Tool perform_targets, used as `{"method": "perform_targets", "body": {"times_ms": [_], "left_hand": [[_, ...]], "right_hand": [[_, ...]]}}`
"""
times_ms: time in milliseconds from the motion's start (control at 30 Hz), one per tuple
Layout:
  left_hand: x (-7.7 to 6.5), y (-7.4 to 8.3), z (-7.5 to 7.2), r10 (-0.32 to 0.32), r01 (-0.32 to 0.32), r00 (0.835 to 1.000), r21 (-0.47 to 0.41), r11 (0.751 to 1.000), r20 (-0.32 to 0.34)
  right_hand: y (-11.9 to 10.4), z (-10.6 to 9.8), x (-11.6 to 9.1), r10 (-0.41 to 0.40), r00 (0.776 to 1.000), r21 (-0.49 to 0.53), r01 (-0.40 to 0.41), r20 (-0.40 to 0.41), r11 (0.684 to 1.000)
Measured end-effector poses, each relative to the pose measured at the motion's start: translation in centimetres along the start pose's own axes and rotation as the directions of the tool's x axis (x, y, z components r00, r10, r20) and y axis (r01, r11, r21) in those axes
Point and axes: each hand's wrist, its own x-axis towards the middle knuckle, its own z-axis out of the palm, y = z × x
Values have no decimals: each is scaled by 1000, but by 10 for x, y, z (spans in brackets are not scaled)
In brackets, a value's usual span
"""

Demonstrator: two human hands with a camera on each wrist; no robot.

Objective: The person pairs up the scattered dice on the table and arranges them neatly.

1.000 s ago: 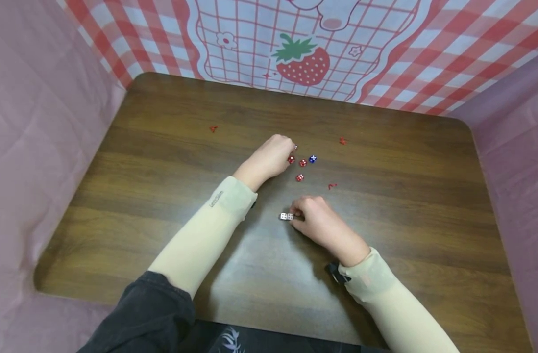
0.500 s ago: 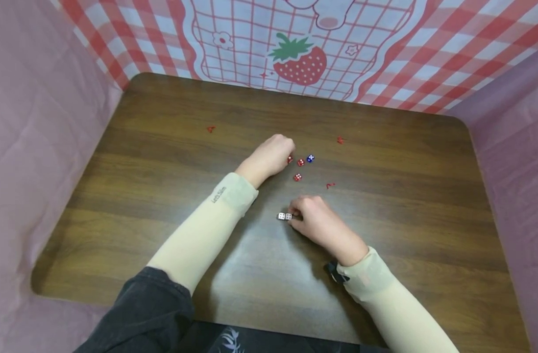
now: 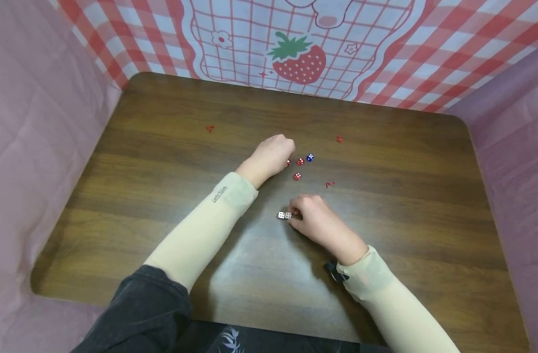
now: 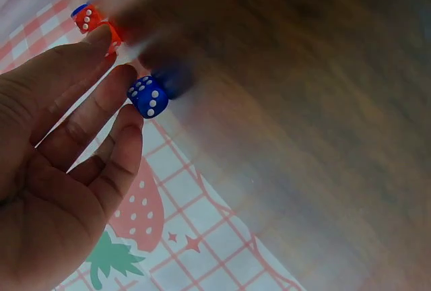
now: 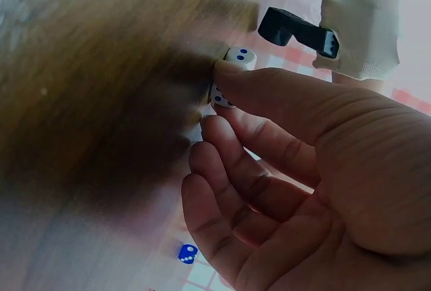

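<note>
In the head view my left hand (image 3: 272, 153) reaches toward the back middle of the brown table. Its thumb and index finger pinch a red die (image 4: 113, 38), mostly covered by the thumb in the left wrist view. A blue die (image 4: 148, 96) sits right at the tips of its other fingers. My right hand (image 3: 315, 218) is nearer the front. Between its thumb and index finger it grips a white die (image 5: 223, 97) with dark dots. A second white die (image 3: 281, 215) lies against that one, on its left in the head view.
To the right of my left hand lie a red die (image 3: 300, 161), a blue die (image 3: 310, 157) and another red die (image 3: 297, 176). Small red twisted pieces (image 3: 340, 139) are scattered on the table. A checked cloth (image 3: 163, 39) hangs behind.
My left hand has drawn the red die slightly toward the front left, and the small die edge beyond its fingers is now hidden. The right hand keeps its place at the white dice.
</note>
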Motion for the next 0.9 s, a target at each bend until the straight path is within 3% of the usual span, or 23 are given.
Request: {"method": "perform_targets", "body": {"times_ms": [200, 567, 900], "left_hand": [[-3, 4, 2, 45, -43, 999, 100, 994, -20], [-17, 10, 2, 65, -61, 998, 174, 983, -17], [-38, 13, 3, 66, -61, 998, 166, 984, -22]], "right_hand": [[0, 0, 0, 3, 1000, 4, -3, -2, 1000], [0, 1, 1, -6, 1000, -9, 5, -19, 1000], [1, 1, 1, -12, 1000, -6, 12, -19, 1000]]}}
